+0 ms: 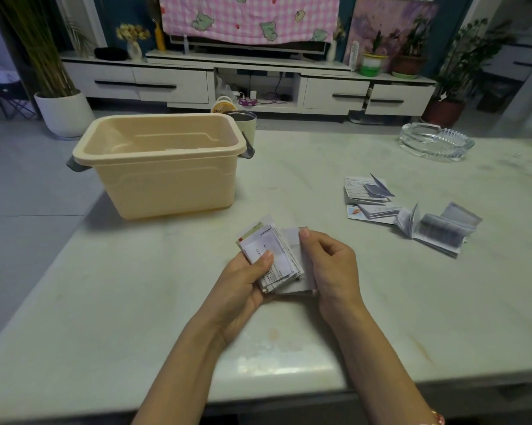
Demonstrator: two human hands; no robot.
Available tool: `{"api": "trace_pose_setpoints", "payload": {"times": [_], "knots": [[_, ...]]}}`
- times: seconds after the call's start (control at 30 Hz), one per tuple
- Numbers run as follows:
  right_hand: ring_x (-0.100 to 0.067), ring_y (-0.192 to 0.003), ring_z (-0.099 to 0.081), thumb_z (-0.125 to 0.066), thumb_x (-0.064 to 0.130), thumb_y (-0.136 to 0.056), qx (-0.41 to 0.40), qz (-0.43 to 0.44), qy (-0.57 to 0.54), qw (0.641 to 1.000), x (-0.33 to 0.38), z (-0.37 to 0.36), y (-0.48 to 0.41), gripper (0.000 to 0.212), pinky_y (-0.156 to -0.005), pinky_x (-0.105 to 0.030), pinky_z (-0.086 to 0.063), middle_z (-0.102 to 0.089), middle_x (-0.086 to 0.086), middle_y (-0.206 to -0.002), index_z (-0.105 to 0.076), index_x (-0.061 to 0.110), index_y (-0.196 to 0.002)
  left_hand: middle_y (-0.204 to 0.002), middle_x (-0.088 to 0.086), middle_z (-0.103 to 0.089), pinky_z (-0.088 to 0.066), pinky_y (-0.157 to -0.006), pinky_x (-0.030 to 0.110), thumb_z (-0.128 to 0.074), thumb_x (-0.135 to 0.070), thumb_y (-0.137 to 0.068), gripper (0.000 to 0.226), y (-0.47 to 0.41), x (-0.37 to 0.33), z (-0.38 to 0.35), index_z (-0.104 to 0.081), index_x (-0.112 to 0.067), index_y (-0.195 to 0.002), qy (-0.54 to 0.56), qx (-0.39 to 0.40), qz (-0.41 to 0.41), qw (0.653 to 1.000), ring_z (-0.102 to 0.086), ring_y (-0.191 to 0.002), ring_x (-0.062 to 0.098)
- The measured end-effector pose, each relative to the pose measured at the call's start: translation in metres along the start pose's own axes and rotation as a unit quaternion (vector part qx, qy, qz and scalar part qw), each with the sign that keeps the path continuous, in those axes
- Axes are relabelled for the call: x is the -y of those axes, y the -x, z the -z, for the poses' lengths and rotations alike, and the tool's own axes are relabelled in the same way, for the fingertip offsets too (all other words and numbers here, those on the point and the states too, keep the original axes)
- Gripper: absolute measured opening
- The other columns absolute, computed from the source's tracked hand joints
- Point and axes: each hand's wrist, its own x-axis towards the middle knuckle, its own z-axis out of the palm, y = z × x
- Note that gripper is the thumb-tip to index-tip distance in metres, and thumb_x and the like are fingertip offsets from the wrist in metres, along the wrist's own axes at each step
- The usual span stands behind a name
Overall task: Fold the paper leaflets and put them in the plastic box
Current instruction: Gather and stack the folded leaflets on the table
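A small stack of folded leaflets (273, 256) is being held over the table (136, 302), in front of the plastic box (166, 185). It is being cupped by the left hand (246, 280), thumb pressing on top, while its right edge is being pinched by the right hand (332, 262). The paper is being judged light, limp and slippery sheet on sheet, so it is best squeezed flat across the folds.

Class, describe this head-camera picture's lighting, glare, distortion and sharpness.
Head view: dim, cool indoor light; pale glare on the table near its front edge; the wide-angle lens bows the cabinet and the table edges; the plastic box casts a soft shadow at its base; print on the held leaflets is too soft to read.
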Motion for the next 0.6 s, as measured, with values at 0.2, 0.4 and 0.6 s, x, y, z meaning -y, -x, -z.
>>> {"api": "trace_pose_setpoints", "payload": {"times": [0.2,0.4,0.6], "knots": [[-0.014,-0.078,-0.066,-0.06,0.009,-0.088,-0.041,-0.025,-0.06,0.997,0.0,0.002,0.0,0.017,-0.076,-0.028,-0.053,-0.073,-0.001,-0.083,-0.071,0.014,-0.077,-0.111,0.012,-0.069,-0.055,-0.085,0.038,-0.041,-0.008,-0.095,0.026,0.0,0.001,-0.001,-0.058,-0.01,-0.116,-0.01,-0.003,-0.011,1.0,-0.067,-0.096,0.022],[-0.005,-0.064,-0.055,-0.054,0.015,-0.094,-0.112,0.064,0.012,0.992,-0.001,0.002,0.001,0.023,-0.062,-0.018,-0.046,-0.064,0.005,-0.07,-0.064,0.015,-0.072,-0.105,0.009,-0.071,-0.058,-0.078,0.031,-0.041,-0.007,-0.096,0.025,-0.001,0.001,-0.001,-0.056,-0.009,-0.116,-0.011,-0.018,-0.036,0.999,-0.069,-0.092,0.02],[-0.008,-0.071,-0.05,-0.048,0.017,-0.097,-0.236,0.077,0.005,0.969,-0.005,0.012,-0.011,0.022,-0.069,-0.021,-0.042,-0.055,0.007,-0.075,-0.055,0.018,-0.075,-0.11,0.009,-0.069,-0.057,-0.081,0.034,-0.042,-0.008,-0.094,0.03,-0.001,-0.002,0.003,-0.054,-0.008,-0.122,0.002,-0.027,-0.046,0.999,-0.068,-0.094,0.02]]}}
